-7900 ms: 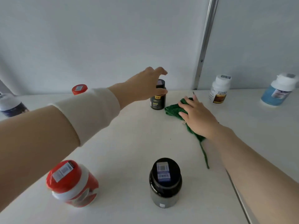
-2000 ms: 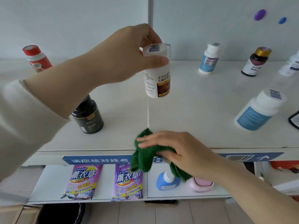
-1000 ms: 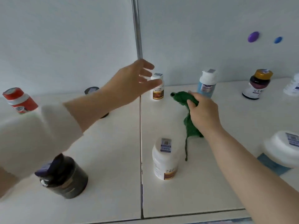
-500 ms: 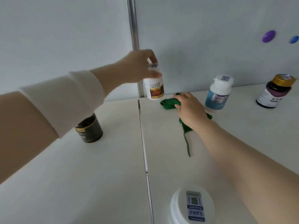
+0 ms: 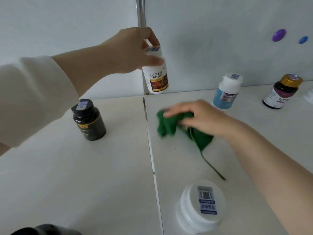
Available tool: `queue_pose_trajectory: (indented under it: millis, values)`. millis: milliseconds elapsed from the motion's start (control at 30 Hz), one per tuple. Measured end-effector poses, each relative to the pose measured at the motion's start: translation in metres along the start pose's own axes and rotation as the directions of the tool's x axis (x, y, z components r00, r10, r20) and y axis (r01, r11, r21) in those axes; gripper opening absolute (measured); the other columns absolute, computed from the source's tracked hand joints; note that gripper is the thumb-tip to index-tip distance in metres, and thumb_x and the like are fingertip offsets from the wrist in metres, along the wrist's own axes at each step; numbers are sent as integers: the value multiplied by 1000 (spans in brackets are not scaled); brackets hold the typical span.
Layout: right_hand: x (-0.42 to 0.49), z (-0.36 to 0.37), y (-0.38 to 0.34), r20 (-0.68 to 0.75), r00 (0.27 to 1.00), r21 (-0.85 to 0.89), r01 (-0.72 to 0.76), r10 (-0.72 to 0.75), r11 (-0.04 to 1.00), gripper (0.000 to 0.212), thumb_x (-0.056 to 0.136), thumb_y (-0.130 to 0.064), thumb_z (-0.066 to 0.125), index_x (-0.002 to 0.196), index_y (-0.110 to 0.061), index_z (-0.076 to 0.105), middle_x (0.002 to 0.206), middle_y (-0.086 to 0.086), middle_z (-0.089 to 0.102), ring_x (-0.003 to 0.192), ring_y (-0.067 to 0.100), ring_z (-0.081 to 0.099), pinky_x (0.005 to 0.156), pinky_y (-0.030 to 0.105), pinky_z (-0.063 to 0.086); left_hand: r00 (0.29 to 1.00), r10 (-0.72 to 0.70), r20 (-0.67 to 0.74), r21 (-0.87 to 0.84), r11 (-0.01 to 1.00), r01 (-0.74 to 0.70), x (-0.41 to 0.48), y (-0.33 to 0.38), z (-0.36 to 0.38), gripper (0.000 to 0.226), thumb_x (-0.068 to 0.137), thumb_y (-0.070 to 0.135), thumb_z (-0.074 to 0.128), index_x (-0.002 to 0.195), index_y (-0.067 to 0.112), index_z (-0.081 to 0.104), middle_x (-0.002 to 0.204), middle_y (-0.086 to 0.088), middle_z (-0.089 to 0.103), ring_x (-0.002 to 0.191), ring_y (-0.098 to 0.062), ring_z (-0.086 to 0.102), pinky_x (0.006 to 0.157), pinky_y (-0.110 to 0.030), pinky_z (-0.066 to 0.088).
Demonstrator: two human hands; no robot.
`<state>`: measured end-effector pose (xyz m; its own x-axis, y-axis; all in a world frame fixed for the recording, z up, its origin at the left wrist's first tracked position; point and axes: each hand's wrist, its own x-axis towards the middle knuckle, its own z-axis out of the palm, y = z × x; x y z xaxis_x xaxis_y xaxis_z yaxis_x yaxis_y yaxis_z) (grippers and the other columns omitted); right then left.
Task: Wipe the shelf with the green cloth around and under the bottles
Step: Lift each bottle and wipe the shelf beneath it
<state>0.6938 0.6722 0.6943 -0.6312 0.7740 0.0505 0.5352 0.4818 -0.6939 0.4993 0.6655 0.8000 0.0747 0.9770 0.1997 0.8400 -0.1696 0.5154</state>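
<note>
My left hand (image 5: pixel 128 51) grips the cap of a white bottle with a brown label (image 5: pixel 156 78) and holds it up in the air, clear of the white shelf (image 5: pixel 101 167), near the back wall. Below it and to the right, my right hand (image 5: pixel 201 117) presses down on the bunched green cloth (image 5: pixel 169 126) on the shelf, fingers curled over its top. A thin green strand of the cloth trails toward the front.
A black bottle (image 5: pixel 89 119) stands left of the shelf seam. A blue-labelled white bottle (image 5: pixel 226 91) and a gold-capped dark bottle (image 5: pixel 282 91) stand at the back right. A white-capped bottle (image 5: pixel 201 206) stands near the front. A metal post (image 5: pixel 141 12) runs up the back wall.
My left hand has kept the white bottle raised off the shelf. My right hand has slid the green cloth forward, away from the back wall.
</note>
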Motion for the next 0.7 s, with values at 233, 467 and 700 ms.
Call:
queue_pose_trajectory:
  millis: [233, 467, 700]
  values:
    - [31, 19, 23, -33, 998, -258, -59, 52, 964, 45, 90, -12, 53, 133, -24, 47, 149, -12, 34, 138, 10, 29, 113, 27, 16, 1000, 14, 27, 90, 996, -16, -3, -5, 11, 37, 82, 36, 61, 116, 22, 52, 103, 7, 53, 75, -14, 57, 56, -19, 39]
    - [-55, 35, 0, 121, 989, -92, 101, -90, 991, 36, 86, -23, 60, 121, -29, 58, 127, -32, 40, 123, -18, 27, 108, 8, 16, 991, 42, 128, 136, 989, -59, -13, 6, 42, 41, 84, 32, 60, 121, 19, 49, 112, 1, 55, 91, -17, 47, 63, -24, 37]
    - [-113, 29, 8, 40, 999, -93, 38, -35, 995, 31, 84, -23, 62, 110, -38, 63, 117, -43, 43, 108, -35, 29, 95, -10, 14, 971, 70, 227, 123, 987, -100, -23, 17, 76, 41, 84, 32, 61, 121, 18, 48, 125, -7, 55, 93, -20, 49, 66, -24, 39]
